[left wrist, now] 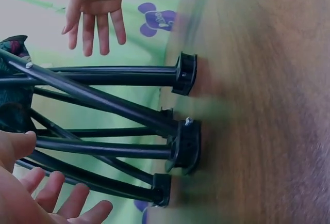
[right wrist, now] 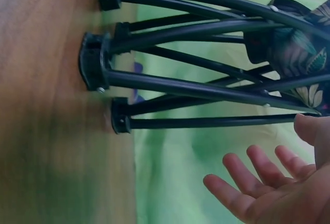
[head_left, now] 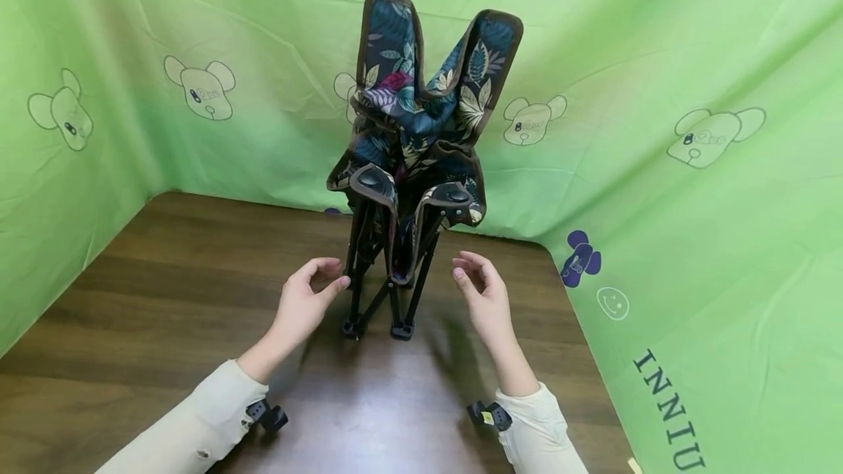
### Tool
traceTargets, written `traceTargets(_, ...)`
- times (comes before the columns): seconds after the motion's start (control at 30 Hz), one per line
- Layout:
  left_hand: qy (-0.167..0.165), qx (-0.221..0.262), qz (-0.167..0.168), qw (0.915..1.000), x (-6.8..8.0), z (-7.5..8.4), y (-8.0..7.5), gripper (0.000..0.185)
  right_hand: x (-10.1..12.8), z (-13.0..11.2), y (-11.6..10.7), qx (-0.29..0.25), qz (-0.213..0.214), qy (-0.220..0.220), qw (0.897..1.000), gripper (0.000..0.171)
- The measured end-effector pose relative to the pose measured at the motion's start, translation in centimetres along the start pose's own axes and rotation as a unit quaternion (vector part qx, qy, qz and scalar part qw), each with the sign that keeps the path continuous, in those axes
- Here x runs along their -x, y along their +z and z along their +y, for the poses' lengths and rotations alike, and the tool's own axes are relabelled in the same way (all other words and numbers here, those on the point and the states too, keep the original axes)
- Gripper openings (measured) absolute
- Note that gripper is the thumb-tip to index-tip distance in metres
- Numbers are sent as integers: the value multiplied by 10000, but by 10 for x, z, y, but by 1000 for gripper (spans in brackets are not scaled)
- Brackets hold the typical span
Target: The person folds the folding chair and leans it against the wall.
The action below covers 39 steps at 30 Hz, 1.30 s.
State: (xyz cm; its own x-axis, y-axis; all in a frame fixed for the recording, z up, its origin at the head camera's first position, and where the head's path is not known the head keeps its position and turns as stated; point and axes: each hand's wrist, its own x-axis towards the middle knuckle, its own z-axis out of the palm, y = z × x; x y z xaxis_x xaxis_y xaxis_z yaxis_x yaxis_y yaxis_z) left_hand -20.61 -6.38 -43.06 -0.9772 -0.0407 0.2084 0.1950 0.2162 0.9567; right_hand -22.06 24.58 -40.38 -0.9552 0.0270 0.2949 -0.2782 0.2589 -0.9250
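A folded camping chair (head_left: pixel 413 130) with dark floral fabric and black metal legs (head_left: pixel 369 291) stands upright on the brown wooden table (head_left: pixel 165 313). My left hand (head_left: pixel 308 298) hovers just left of the legs, fingers loosely curved, holding nothing. On the other side my right hand (head_left: pixel 479 291) hangs a little apart from the legs, also empty. In the left wrist view the black legs (left wrist: pixel 103 110) and their feet (left wrist: pixel 185 146) fill the frame, with my left hand (left wrist: pixel 46 193) spread below. The right wrist view shows the legs (right wrist: pixel 206 79) and my right hand (right wrist: pixel 268 188) with fingers spread.
Green cloth (head_left: pixel 691 167) printed with cartoon bears walls the table on the left, back and right. The table's right edge (head_left: pixel 593 357) runs close to my right forearm. Bare wood lies in front of the chair.
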Motion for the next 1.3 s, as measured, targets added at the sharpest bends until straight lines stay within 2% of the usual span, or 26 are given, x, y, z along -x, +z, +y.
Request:
traceTargets(0.23,-132,-223,-252,9993,3,-6,8,35,5,8,10,55,-198,342,9992,31)
traceTargets(0.4,-195,-174,-430,9987,3,-10,16,35,10,11,17,65,-330,718,9969,32)
traceTargets(0.53,-183,-117,-562,9982,0,-11,22,36,11,13,23,79,-493,834,9953,33)
traceTargets(0.73,-61,-161,-511,9985,-4,-15,27,30,13,19,31,-36,-683,963,9930,35)
traceTargets(0.97,-313,495,-789,9952,-6,-19,29,32,21,26,44,-302,-847,1157,9892,35)
traceTargets(1.13,-496,738,-835,9925,-8,-22,30,30,22,29,53,-685,-877,1225,9862,34)
traceTargets(1.3,-383,808,-998,9910,-10,-25,31,28,18,32,59,-628,-916,1190,9867,31)
